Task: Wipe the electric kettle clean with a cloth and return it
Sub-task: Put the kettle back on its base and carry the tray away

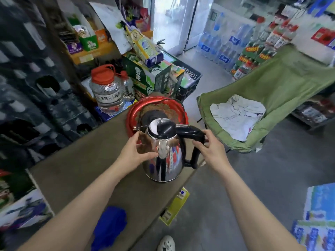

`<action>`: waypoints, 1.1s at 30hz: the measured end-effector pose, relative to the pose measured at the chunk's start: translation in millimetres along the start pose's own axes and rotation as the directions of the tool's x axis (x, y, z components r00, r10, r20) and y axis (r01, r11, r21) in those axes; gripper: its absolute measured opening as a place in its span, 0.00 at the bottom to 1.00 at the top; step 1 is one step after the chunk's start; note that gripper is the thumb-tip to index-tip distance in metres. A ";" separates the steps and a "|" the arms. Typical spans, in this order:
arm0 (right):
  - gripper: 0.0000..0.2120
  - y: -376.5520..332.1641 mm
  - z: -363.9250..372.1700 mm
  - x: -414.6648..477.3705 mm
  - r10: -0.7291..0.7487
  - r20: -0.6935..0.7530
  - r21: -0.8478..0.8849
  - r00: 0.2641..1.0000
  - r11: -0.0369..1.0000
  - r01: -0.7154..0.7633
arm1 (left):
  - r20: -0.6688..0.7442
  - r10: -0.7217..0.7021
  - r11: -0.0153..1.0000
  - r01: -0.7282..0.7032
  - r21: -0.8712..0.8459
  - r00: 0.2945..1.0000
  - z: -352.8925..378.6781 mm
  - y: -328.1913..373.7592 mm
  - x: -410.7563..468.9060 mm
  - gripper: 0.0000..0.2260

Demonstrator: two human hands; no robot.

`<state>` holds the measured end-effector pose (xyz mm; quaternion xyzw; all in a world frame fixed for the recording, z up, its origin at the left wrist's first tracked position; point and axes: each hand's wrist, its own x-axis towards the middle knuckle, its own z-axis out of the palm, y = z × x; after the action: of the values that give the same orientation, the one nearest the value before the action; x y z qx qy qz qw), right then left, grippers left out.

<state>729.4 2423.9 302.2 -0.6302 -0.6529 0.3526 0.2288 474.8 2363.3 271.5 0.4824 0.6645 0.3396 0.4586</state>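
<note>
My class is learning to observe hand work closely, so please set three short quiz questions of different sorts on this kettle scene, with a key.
1. True or false: the left hand holds the blue cloth.
2. Which part of the kettle does the right hand grip? A spout, B black handle, C lid.
3. Fill in: the kettle's black base sits on a red ____.
Key: 1 false, the cloth lies on the table and the left hand holds the kettle's steel body; 2 B; 3 tray.
</note>
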 end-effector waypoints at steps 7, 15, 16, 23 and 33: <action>0.12 -6.8 24.8 86.7 -0.062 -0.021 0.075 0.998 0.995 0.063 | -0.150 -0.035 0.999 0.037 0.007 0.988 -13.3 -13.0 61.2 0.48; 0.10 -12.7 39.0 187.9 -0.137 -0.108 0.154 0.985 0.976 0.153 | -0.215 0.051 0.998 -0.058 -0.026 0.975 -25.9 2.9 152.6 0.49; 0.10 -10.3 40.6 196.9 -0.147 -0.101 0.157 0.984 0.974 0.161 | -0.226 0.045 0.998 -0.055 -0.037 0.973 -23.6 -0.9 161.8 0.50; 0.12 12.8 53.9 232.2 -0.211 -0.035 0.132 0.977 0.968 0.214 | -0.271 -0.012 0.991 -0.024 -0.129 0.963 -4.7 -15.4 179.5 0.55; 0.13 37.4 56.1 259.3 -0.277 0.031 0.180 0.960 0.947 0.267 | -0.364 -0.019 0.990 -0.034 -0.137 0.931 18.6 -24.4 190.3 0.55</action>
<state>686.3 2667.8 200.1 -0.5015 -0.7063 0.3908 0.3112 462.5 2537.4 189.7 0.3801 0.7104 0.4711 0.3592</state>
